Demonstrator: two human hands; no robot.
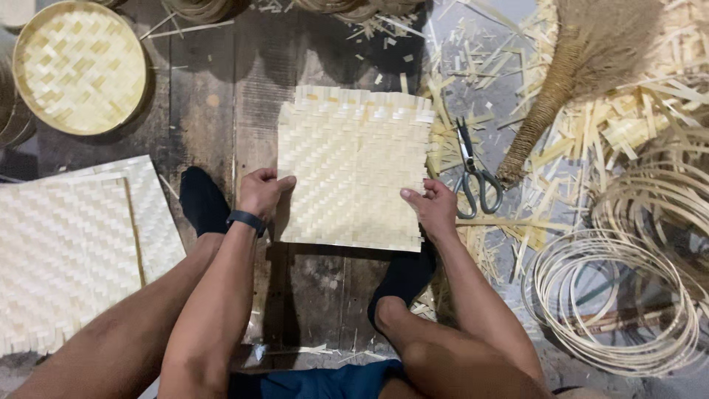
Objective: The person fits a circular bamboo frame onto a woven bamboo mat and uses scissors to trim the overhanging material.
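The biggest thing in view is the dark wooden plank floor (207,111), on which everything is spread out. Off to the left, a stack of finished woven mats (66,251) is laid flat, and at the right a loose bundle of thin bamboo hoops (613,295) is coiled among heaps of pale strip offcuts (628,125). A round woven tray (80,66) is parked at the top left, and a grass hand broom (569,81) is lying diagonally at the top right.

Dead centre, a square woven bamboo mat (354,166) is laid flat on the floor between the two black-socked feet. It's pinned down at its near corners: the left hand (262,191) is pressed on the lower left corner with the fingers curled over the edge, and the right hand (432,207) is set on the lower right edge, fingers spread narrow and flat. Nothing is actually lifted; both hands are just bearing down on it.

Going by the look of it, the mat would be judged very light, thin and springy rather than stiff, with loose strip ends at the top that could fray or slip out. It'd probably be best gripped along the tighter woven side edges, not the ragged fringe.

A pair of grey scissors (473,177) is left just beside the right hand, not touched.
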